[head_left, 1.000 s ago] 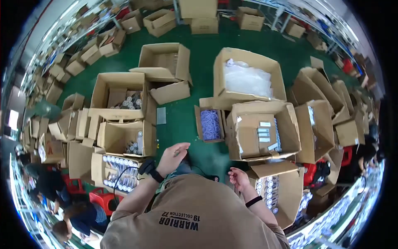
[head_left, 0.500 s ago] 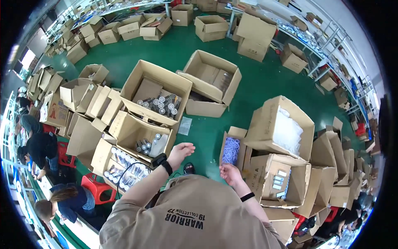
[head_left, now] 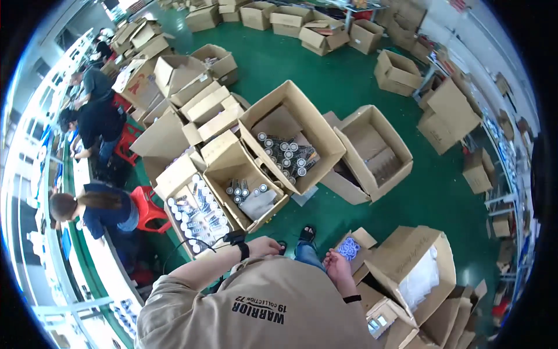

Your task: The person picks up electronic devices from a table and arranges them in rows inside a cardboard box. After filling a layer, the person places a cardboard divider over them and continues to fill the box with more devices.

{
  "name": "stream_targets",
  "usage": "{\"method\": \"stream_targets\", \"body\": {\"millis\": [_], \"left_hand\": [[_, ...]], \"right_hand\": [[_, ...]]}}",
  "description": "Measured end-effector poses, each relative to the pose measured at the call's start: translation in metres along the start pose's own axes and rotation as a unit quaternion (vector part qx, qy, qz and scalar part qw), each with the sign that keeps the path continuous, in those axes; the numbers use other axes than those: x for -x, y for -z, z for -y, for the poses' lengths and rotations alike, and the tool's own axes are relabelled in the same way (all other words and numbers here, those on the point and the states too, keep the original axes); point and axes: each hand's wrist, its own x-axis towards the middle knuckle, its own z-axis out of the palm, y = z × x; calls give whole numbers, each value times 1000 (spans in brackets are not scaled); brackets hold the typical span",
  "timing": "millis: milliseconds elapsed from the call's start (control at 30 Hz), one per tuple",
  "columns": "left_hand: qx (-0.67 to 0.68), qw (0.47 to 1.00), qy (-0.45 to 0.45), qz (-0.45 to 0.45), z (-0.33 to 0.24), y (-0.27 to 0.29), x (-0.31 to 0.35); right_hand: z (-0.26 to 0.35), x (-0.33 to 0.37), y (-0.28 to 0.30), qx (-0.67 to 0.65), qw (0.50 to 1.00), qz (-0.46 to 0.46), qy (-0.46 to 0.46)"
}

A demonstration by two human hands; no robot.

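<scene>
My left hand (head_left: 265,246) is in front of my body, to the right of a carton of white-capped cylinders (head_left: 200,218). Its fingers point down and away, so their tips are hidden and I see nothing held. My right hand (head_left: 337,267) is beside a small carton (head_left: 365,238) with purple rings (head_left: 349,249) in it. The fingers of this hand are curled together, and whatever may be between them is too small to make out.
Open cartons with more cylinders (head_left: 288,154) stand ahead to the left, beside a nearly bare carton (head_left: 378,148). A carton with white plastic bags (head_left: 421,279) is at the right. People sit on red stools (head_left: 152,209) along a bench at the left.
My view and body have turned to the right, so the cartons shift across the picture. My left hand's stretched fingers have dropped out of sight. My right hand stays close to the purple rings.
</scene>
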Motion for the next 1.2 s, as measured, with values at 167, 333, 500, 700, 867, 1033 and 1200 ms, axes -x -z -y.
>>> {"method": "stream_targets", "body": {"millis": [167, 333, 500, 700, 867, 1033, 1200], "left_hand": [[180, 963, 139, -145, -9, -14, -6], [405, 849, 167, -295, -6, -57, 21], [601, 667, 153, -413, -3, -96, 62], [704, 485, 64, -514, 21, -154, 114], [711, 396, 101, -572, 42, -230, 140], [766, 265, 69, -582, 82, -314, 155], [780, 99, 69, -614, 116, -372, 143]], "right_hand": [[49, -50, -7, 90, 990, 46, -96], [115, -106, -64, 247, 960, 50, -124], [142, -210, -131, 213, 971, -4, -111], [81, -261, -158, 310, 947, 2, -83], [12, -234, -130, 458, 874, 50, -155], [-35, -201, -140, 361, 904, 43, -227], [-59, -187, -168, 422, 864, 30, -272]]}}
